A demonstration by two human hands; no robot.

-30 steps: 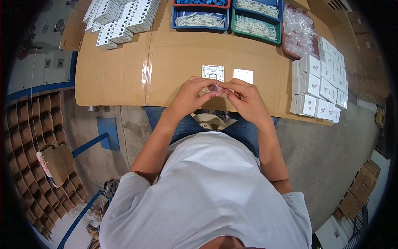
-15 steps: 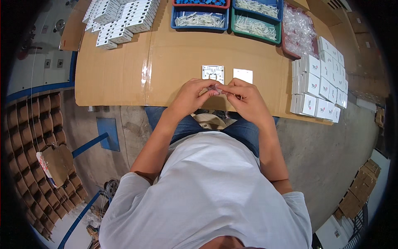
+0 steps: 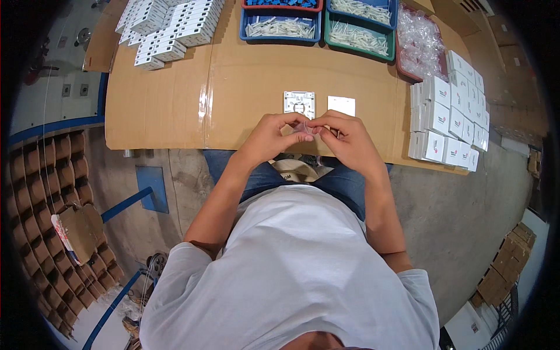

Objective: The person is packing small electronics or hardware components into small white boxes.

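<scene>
Between my hands is a small clear plastic bag [image 3: 302, 128], pinched from both sides just above the table's near edge. My left hand [image 3: 274, 135] grips its left side with thumb and fingers. On the other side, the fingertips of my right hand [image 3: 343, 133] are closed at the bag's edge. Whatever the bag contains is too small to make out. Just beyond my left fingertips lies a white square plastic housing [image 3: 299, 100], its inner side facing up. To its right, past my right hand, is a flat white square plate [image 3: 342, 105].
Cardboard covers the table [image 3: 157, 111]. White boxes [image 3: 169, 46] are stacked at the far left, more white boxes [image 3: 449, 122] at the right. Along the back stand a blue tray [image 3: 280, 39] and a green tray [image 3: 359, 51] of white pieces, and a red tray [image 3: 420, 44] of clear bags.
My fingers have shifted slightly around the clear bag, and more of it shows between them. The housing and plate lie where they were.
</scene>
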